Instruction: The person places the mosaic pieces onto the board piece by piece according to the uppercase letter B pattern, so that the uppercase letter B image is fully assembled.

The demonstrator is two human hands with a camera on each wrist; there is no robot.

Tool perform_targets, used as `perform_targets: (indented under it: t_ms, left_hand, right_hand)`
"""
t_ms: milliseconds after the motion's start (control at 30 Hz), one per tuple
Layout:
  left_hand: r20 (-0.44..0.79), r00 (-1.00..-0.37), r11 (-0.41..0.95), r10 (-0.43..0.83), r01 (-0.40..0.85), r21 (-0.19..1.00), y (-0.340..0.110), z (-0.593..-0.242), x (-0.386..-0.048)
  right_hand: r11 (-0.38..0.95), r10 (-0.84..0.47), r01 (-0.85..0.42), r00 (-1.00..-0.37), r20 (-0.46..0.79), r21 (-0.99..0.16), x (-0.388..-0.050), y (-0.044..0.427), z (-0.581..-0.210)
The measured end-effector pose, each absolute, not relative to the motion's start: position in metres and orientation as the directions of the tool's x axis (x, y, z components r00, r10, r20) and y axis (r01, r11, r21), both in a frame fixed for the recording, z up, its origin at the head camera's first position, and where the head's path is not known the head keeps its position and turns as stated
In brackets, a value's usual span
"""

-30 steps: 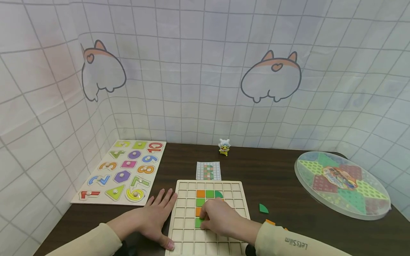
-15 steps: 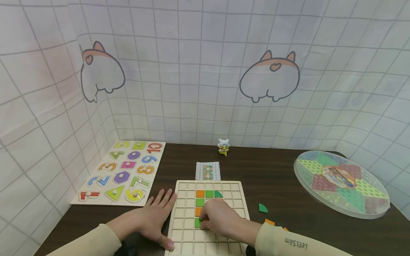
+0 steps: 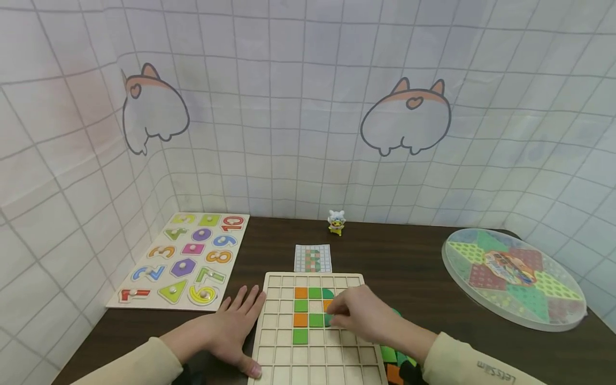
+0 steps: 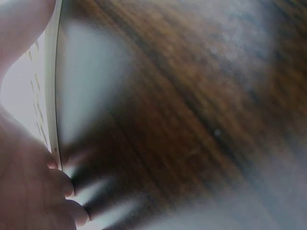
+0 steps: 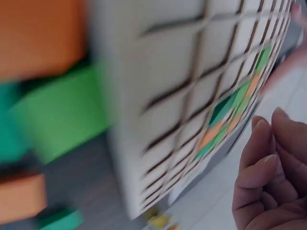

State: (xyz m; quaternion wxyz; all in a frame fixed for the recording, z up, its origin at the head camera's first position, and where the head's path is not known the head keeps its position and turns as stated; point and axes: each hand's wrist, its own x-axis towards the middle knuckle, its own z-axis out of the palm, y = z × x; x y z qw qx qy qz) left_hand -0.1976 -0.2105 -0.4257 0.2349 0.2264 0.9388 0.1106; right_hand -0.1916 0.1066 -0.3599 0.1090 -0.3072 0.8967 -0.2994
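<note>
A pale wooden grid board (image 3: 274, 355) lies in front of me, with several orange and green tiles set in its cells. My left hand (image 3: 233, 326) rests spread at the board's left edge, thumb on its lower-left side. In the left wrist view that hand (image 4: 26, 187) lies against the board's rim. Above the right part of the board is my right hand (image 3: 368, 318), beside a dark green rounded tile (image 3: 328, 321). Its fingers (image 5: 256, 139) are loosely curled, with nothing seen between them. One green square tile (image 3: 300, 337) sits lowest in the left coloured column.
Loose green tiles (image 3: 389, 354) and an orange tile (image 3: 393, 374) lie right of the board, partly behind my arm. A printed pattern card (image 3: 299, 259) and a small figurine (image 3: 336, 223) are beyond it. A number puzzle (image 3: 154, 302) lies left, a round game board (image 3: 515, 275) right.
My right hand has left the lower green square and moved right and up, uncovering tiles beneath it and loose tiles beside the board. The left hand stays in place.
</note>
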Motion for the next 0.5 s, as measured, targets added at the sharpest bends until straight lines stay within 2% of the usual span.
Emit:
perform_targets:
  t_ms: [233, 500]
  left_hand:
    - [-0.382, -0.791, 0.873, 0.478, 0.382, 0.303, -0.210, -0.424, -0.198]
    - [-0.393, -0.791, 0.877, 0.469, 0.367, 0.310, -0.209, -0.427, -0.198]
  right_hand:
    - [0.741, -0.489, -0.397, -0.872, -0.031, -0.541, -0.211, 0.164, -0.365]
    - [0.728, -0.523, -0.370, -0.844, -0.119, -0.577, -0.210, 0.216, -0.374]
